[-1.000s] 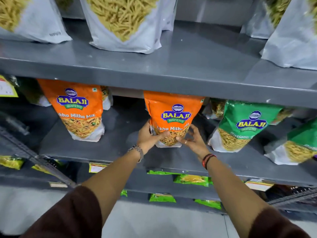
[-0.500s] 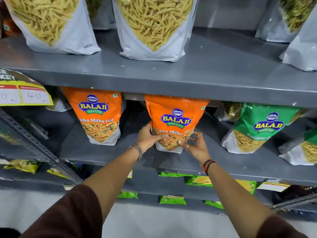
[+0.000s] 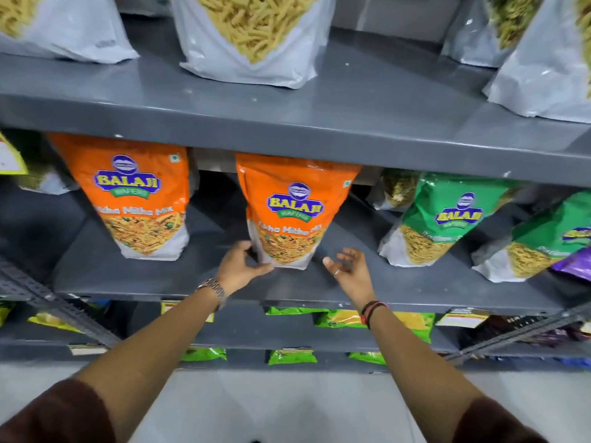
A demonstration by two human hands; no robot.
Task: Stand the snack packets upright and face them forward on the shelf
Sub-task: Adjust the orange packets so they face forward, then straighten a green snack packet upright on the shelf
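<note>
An orange Balaji snack packet (image 3: 292,212) stands upright and faces forward in the middle of the grey shelf (image 3: 179,282). My left hand (image 3: 238,265) grips its lower left corner, thumb across the bottom front. My right hand (image 3: 347,270) is off the packet, just to its right, fingers spread and holding nothing. A second orange packet (image 3: 137,193) stands upright further left. Two green Balaji packets (image 3: 441,219) (image 3: 543,238) lean on the right part of the same shelf.
The shelf above carries several large white packets (image 3: 252,39) of yellow sticks. Lower shelves hold small green packets (image 3: 292,356) and price tags (image 3: 460,316). A purple packet (image 3: 574,263) shows at the right edge. Slotted metal uprights (image 3: 64,308) cross at left and right.
My right hand has let go of the middle orange packet and drawn back to the right. My left hand slid down to the packet's lower left corner. The camera moved closer.
</note>
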